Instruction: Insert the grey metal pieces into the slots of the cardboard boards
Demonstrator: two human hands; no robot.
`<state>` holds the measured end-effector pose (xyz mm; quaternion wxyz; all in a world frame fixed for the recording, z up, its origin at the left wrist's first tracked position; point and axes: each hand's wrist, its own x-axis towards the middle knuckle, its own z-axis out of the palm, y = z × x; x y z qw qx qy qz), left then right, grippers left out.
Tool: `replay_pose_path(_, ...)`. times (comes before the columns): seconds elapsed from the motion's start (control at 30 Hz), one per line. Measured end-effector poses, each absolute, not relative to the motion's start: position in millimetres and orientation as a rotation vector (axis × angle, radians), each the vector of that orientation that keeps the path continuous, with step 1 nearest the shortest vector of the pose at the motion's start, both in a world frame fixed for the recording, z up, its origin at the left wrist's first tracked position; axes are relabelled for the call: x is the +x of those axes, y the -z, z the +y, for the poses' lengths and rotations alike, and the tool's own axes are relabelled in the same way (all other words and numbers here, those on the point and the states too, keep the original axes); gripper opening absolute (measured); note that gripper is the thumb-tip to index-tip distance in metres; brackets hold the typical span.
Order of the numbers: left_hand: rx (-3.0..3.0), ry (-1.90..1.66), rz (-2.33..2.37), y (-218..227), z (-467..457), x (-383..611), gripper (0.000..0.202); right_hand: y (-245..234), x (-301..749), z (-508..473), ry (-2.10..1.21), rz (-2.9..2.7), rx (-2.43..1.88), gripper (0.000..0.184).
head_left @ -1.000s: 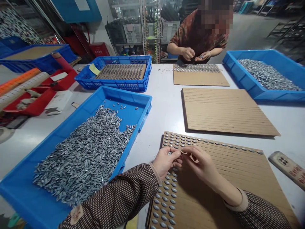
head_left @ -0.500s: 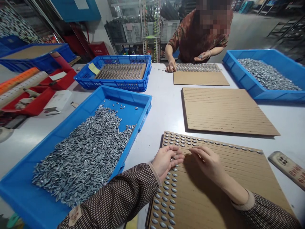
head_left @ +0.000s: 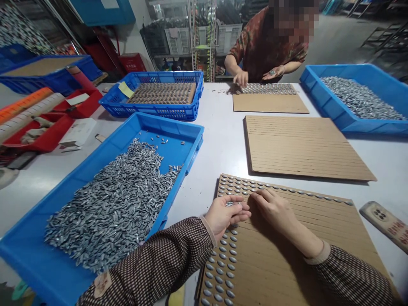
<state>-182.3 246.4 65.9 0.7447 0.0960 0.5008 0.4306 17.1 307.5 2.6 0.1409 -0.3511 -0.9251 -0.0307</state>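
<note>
My left hand [head_left: 225, 214] is turned palm up, fingers curled around a few small grey spindle-shaped metal pieces [head_left: 229, 204]. It hovers over the left part of a ridged cardboard sheet [head_left: 287, 246]. My right hand [head_left: 276, 210] is closed, its fingertips down at the sheet by the end of a short row of pieces; whatever they pinch is hidden. Metal pieces [head_left: 219, 270] lie in rows along the sheet's left side and top edge. On the left, a blue tray [head_left: 95, 159] holds a heap of the same pieces.
Another ridged cardboard stack [head_left: 299, 146] lies beyond mine. Across the table a co-worker [head_left: 255, 51] handles pieces on a cardboard sheet [head_left: 270, 103]. A second blue tray [head_left: 347, 123] stands right, a blue basket [head_left: 153, 111] at the back. A phone [head_left: 384, 221] lies at right.
My right hand has moved slightly left and up, its fingertips now at the sheet. My left fingers have shifted a little right. The co-worker's hand has lifted and moved right.
</note>
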Motion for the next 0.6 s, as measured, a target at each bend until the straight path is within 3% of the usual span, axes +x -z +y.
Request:
replay_pose_path(0.13,0.228,-0.946,1.093,-63,245,-182,0.018,-8,16,306,-0.049,-2.571,-1.026,0.021)
replay_pose_path(0.33,0.252,-1.023,1.056,-60,243,-181,0.026,-38,-1,279,-0.545,-2.219,-0.941,0.015)
replay_pose_path(0.6,0.234,-1.051,1.010,-58,236,-178,0.038,-40,-15,260,-0.282,-2.338,-0.779,0.030)
